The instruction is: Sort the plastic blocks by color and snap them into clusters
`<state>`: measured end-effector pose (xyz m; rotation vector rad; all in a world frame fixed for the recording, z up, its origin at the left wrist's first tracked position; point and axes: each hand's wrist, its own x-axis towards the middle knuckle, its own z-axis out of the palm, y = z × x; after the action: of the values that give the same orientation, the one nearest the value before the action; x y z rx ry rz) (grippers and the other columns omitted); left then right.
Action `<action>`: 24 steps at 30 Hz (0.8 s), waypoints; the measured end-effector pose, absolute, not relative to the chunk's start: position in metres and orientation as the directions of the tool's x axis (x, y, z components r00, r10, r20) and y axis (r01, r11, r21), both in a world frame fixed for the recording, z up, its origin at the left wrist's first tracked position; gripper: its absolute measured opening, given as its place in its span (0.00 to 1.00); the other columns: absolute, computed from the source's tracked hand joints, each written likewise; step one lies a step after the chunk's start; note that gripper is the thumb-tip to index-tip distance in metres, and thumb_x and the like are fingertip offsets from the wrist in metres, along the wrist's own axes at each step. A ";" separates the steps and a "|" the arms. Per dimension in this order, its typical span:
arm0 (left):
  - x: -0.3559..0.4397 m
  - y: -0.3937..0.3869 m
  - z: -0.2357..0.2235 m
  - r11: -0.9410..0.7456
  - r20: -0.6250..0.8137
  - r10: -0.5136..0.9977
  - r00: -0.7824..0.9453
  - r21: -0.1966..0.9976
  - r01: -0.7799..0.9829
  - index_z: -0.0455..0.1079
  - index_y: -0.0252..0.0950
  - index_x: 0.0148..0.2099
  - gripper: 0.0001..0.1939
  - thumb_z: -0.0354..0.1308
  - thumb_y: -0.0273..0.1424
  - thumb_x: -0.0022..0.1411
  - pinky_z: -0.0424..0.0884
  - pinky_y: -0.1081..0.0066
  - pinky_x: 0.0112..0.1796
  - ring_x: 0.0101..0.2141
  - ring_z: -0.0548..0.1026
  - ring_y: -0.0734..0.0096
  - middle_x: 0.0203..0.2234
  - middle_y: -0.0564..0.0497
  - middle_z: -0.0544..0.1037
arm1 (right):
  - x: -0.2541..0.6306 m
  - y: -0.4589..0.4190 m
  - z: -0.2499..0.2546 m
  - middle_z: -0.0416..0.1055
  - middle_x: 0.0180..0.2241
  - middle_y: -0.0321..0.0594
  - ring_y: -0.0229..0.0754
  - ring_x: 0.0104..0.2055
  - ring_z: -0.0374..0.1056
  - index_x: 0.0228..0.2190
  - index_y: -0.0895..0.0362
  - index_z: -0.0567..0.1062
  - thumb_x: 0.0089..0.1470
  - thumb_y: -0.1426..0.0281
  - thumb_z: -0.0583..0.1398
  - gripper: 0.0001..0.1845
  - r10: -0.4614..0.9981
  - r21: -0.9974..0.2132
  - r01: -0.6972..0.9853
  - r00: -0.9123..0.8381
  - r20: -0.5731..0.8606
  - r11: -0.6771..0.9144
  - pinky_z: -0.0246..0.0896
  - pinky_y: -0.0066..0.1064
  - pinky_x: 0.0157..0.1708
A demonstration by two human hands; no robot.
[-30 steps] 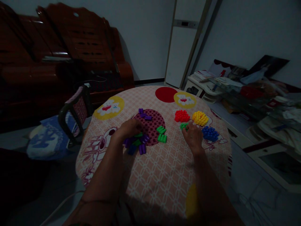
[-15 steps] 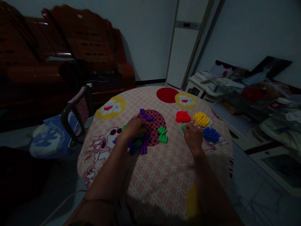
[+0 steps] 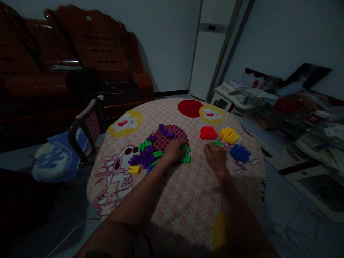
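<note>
My left hand reaches over the dark checkered circle on the cloth. Its curled fingertips touch green plastic toy blocks; their exact grip is partly hidden. My right hand is held with fingers closed, just left of and below a small green cluster. Whatever its fingertips hold, if anything, is hidden. Beyond it sit a red block cluster, a yellow cluster and a blue cluster. Left of my left hand lies a loose pile of purple blocks mixed with green ones, and a yellow block.
The round table wears a patterned cloth. A chair stands at its left, with a blue-and-white bag beyond. A wooden sofa is behind, and a cluttered cabinet stands on the right.
My left hand has moved right from the purple pile to the green blocks, uncovering the pile. My right hand has drawn slightly left and down, exposing the green cluster below the red one.
</note>
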<state>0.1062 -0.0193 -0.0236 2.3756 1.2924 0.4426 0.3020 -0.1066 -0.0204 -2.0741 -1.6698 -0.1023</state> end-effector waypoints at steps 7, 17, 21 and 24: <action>0.104 -0.013 -0.027 -0.364 0.116 0.828 0.549 0.856 0.368 0.74 0.34 0.39 0.06 0.62 0.27 0.56 0.71 0.70 0.36 0.31 0.74 0.69 0.29 0.52 0.78 | 0.293 -0.106 -0.019 0.79 0.30 0.42 0.42 0.31 0.72 0.36 0.57 0.80 0.62 0.63 0.57 0.14 0.946 -0.546 0.838 0.181 0.270 -0.005 0.58 0.30 0.33; 0.109 -0.020 -0.024 -0.349 0.140 0.784 0.604 0.905 0.243 0.74 0.33 0.42 0.10 0.59 0.26 0.56 0.72 0.70 0.37 0.34 0.78 0.68 0.33 0.49 0.81 | 0.295 -0.104 -0.023 0.74 0.25 0.36 0.39 0.27 0.69 0.28 0.56 0.74 0.56 0.60 0.59 0.13 0.976 -0.882 0.459 0.120 0.183 0.109 0.63 0.29 0.30; 0.107 -0.020 -0.020 -0.459 0.156 0.793 0.589 0.789 0.409 0.76 0.34 0.41 0.09 0.59 0.25 0.57 0.72 0.68 0.42 0.36 0.78 0.66 0.35 0.49 0.82 | 0.314 -0.105 -0.023 0.76 0.28 0.39 0.42 0.31 0.72 0.31 0.55 0.76 0.58 0.59 0.59 0.13 0.914 -0.730 0.683 0.280 0.294 0.025 0.62 0.31 0.34; 0.104 -0.019 -0.019 -0.467 0.146 0.800 0.582 0.761 0.451 0.76 0.34 0.42 0.09 0.59 0.26 0.58 0.72 0.68 0.42 0.37 0.78 0.65 0.36 0.48 0.82 | 0.324 -0.106 -0.024 0.77 0.30 0.41 0.44 0.33 0.72 0.32 0.54 0.77 0.60 0.59 0.59 0.13 0.889 -0.508 0.855 0.311 0.337 -0.106 0.58 0.31 0.34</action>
<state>0.1045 -0.0191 -0.0193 2.1231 0.9910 0.6515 0.3242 -0.1057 -0.0237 -1.9528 -1.5411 0.0695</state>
